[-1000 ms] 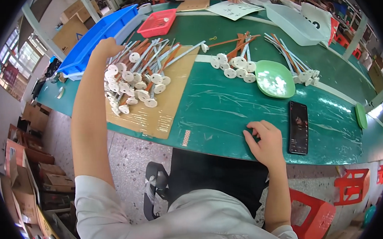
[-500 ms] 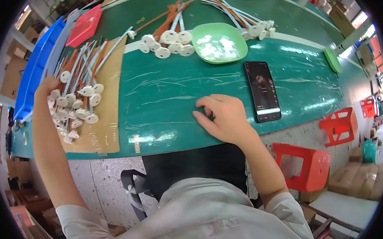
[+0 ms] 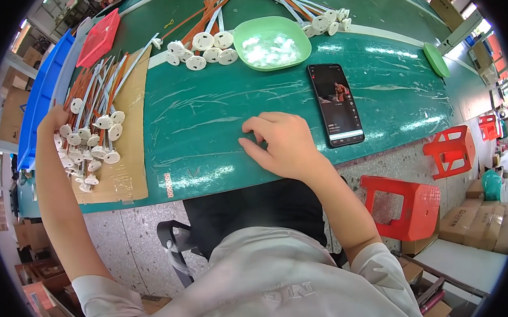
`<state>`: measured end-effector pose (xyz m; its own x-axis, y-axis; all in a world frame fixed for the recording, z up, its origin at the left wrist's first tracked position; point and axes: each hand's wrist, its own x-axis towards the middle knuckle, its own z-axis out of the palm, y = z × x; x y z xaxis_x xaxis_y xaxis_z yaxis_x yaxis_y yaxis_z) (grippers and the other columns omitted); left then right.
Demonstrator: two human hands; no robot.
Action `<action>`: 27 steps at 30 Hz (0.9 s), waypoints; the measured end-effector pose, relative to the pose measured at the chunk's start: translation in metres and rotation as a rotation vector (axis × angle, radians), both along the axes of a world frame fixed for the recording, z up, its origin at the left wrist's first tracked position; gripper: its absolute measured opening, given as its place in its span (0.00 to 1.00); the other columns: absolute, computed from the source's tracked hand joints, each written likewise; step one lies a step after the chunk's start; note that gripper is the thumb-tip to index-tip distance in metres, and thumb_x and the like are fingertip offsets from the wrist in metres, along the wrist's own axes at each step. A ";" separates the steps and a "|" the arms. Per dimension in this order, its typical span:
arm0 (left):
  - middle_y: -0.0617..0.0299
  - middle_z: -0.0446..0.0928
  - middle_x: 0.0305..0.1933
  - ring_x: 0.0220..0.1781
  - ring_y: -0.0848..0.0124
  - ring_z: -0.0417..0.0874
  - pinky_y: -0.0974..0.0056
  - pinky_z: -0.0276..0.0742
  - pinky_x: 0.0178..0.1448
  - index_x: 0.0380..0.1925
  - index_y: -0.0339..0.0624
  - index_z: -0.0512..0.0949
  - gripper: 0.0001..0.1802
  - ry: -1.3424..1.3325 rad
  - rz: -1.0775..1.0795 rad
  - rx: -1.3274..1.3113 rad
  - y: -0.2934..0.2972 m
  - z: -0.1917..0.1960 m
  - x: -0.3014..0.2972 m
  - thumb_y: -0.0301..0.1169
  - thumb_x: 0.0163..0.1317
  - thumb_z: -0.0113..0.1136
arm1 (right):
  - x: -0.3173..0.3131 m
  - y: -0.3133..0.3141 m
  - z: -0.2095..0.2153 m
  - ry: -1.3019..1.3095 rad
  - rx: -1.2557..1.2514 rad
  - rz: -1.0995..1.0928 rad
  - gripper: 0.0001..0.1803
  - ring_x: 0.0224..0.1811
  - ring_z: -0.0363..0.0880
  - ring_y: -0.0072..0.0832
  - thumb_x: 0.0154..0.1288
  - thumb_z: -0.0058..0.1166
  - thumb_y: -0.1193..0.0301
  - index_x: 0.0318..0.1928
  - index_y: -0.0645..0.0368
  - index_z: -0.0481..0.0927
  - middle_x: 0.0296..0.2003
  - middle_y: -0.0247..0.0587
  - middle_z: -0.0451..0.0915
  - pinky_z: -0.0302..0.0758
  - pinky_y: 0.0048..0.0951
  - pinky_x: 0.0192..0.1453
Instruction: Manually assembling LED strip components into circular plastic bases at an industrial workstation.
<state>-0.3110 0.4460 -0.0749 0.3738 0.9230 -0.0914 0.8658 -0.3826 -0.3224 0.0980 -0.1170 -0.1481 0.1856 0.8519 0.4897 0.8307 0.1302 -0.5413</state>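
My left hand (image 3: 58, 116) reaches to the left edge of a pile of long, thin brown and pale grey strips (image 3: 92, 86) that end in white round discs (image 3: 103, 121). Its fingers are mostly hidden, so any grip on a strip cannot be made out. The pile lies on a flat piece of brown cardboard (image 3: 130, 159). My right hand (image 3: 282, 140) rests on the green table, fingers loosely curled, thumb apart from the forefinger, nothing between them. Right of it lies a black phone (image 3: 336, 105) with its screen lit.
A green bowl (image 3: 302, 34) with small whitish pieces stands beyond my right hand, between two more bunches of disc-ended strips (image 3: 203, 41). A blue tray (image 3: 44, 95) and a red basket (image 3: 99, 37) line the left side. Red stools (image 3: 403, 205) stand on the floor at right.
The whole view has shifted slightly, with the table's things sitting a little higher and further left. Both hands keep nearly the same places on the table. The phone's screen picture differs.
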 end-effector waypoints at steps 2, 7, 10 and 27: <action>0.28 0.79 0.45 0.51 0.39 0.81 0.48 0.77 0.53 0.42 0.23 0.80 0.25 0.011 -0.032 -0.012 -0.002 0.004 0.007 0.42 0.64 0.57 | 0.001 0.000 0.000 -0.005 -0.005 -0.005 0.07 0.24 0.77 0.34 0.56 0.65 0.69 0.34 0.54 0.81 0.21 0.33 0.75 0.71 0.35 0.26; 0.30 0.81 0.41 0.45 0.40 0.85 0.47 0.81 0.47 0.44 0.21 0.78 0.21 0.088 -0.080 0.043 -0.022 0.025 0.009 0.33 0.64 0.48 | 0.001 -0.001 -0.001 -0.008 0.002 0.005 0.07 0.25 0.77 0.34 0.56 0.64 0.68 0.34 0.54 0.81 0.22 0.33 0.76 0.72 0.35 0.28; 0.35 0.82 0.32 0.31 0.45 0.87 0.46 0.81 0.32 0.40 0.20 0.78 0.17 0.003 0.116 -0.125 -0.040 0.042 0.031 0.28 0.64 0.46 | 0.002 -0.002 -0.002 -0.017 -0.005 -0.006 0.07 0.25 0.77 0.34 0.56 0.64 0.68 0.34 0.55 0.81 0.22 0.33 0.76 0.73 0.36 0.28; 0.41 0.83 0.32 0.31 0.49 0.86 0.49 0.80 0.35 0.33 0.30 0.84 0.12 0.469 0.041 0.090 -0.077 0.132 0.021 0.24 0.58 0.51 | 0.002 -0.004 -0.003 -0.005 0.018 0.006 0.07 0.25 0.78 0.34 0.57 0.64 0.68 0.34 0.55 0.81 0.22 0.33 0.76 0.73 0.36 0.28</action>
